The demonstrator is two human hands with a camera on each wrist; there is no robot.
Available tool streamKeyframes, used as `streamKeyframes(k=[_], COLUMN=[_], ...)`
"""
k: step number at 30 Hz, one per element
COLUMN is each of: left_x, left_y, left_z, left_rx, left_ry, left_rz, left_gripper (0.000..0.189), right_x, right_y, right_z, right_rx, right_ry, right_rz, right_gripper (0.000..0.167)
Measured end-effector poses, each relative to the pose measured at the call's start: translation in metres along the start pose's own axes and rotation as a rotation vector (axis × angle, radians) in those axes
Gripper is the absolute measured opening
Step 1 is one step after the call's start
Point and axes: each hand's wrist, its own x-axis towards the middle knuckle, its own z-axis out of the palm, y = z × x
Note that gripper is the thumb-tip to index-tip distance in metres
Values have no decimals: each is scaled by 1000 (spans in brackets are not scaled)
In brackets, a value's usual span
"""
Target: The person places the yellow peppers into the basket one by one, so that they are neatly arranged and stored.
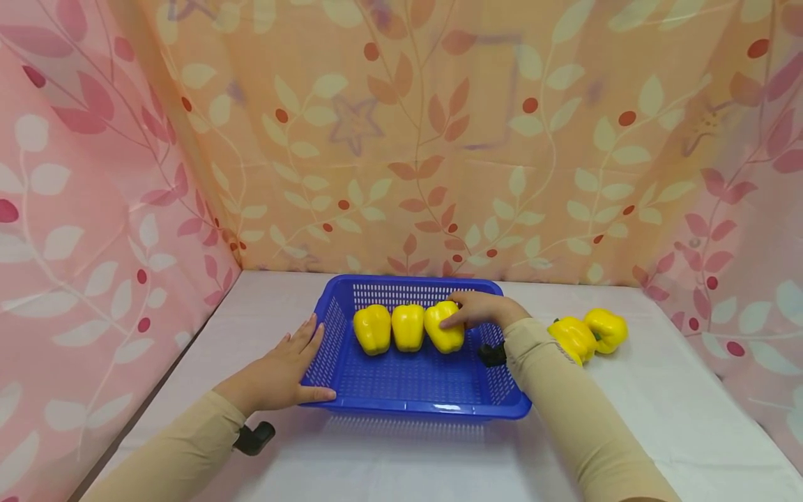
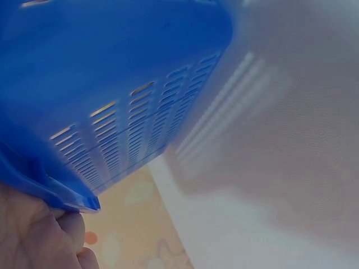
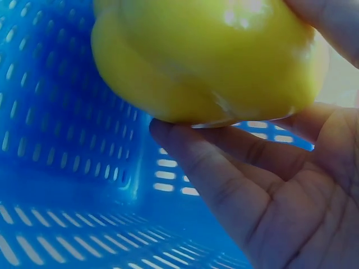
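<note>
My right hand (image 1: 483, 308) reaches over the right side of a blue plastic basket (image 1: 433, 406) and grips a yellow bell pepper (image 1: 444, 336) between thumb and fingers. Close up in the right wrist view, the glossy pepper (image 3: 207, 61) rests against the fingertips, with the slotted basket walls behind. Two more yellow bell peppers, a left one (image 1: 373, 330) and a middle one (image 1: 408, 328), stand side by side in the basket. My left hand (image 1: 282, 369) rests on the basket's left rim with fingers spread, its thumb over the front left corner.
Beyond the right forearm, two yellow bell peppers, a nearer one (image 1: 574, 338) and a farther one (image 1: 606, 330), lie on the white tablecloth (image 1: 665, 397). The forearm partly covers the nearer one. Leaf-patterned curtains (image 1: 414, 153) close off the back and both sides.
</note>
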Motion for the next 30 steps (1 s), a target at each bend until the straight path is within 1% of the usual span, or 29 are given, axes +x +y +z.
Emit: streamKeyframes(k=[2, 11, 22, 30], left_x=[0, 0, 0, -1], left_y=[0, 0, 1, 0], left_z=[0, 0, -1, -1], left_rx=[-3, -10, 2, -6], left_ry=[1, -7, 4, -2], left_rz=[0, -10, 3, -3], left_gripper=[117, 116, 116, 116], right_x=[2, 4, 6, 4], right_y=[0, 2, 1, 1], right_z=[1, 4, 7, 8], right_rx=[1, -28, -32, -35], right_ry=[0, -13, -55, -33], right_rz=[10, 5, 17, 26], right_gripper=[63, 61, 63, 65])
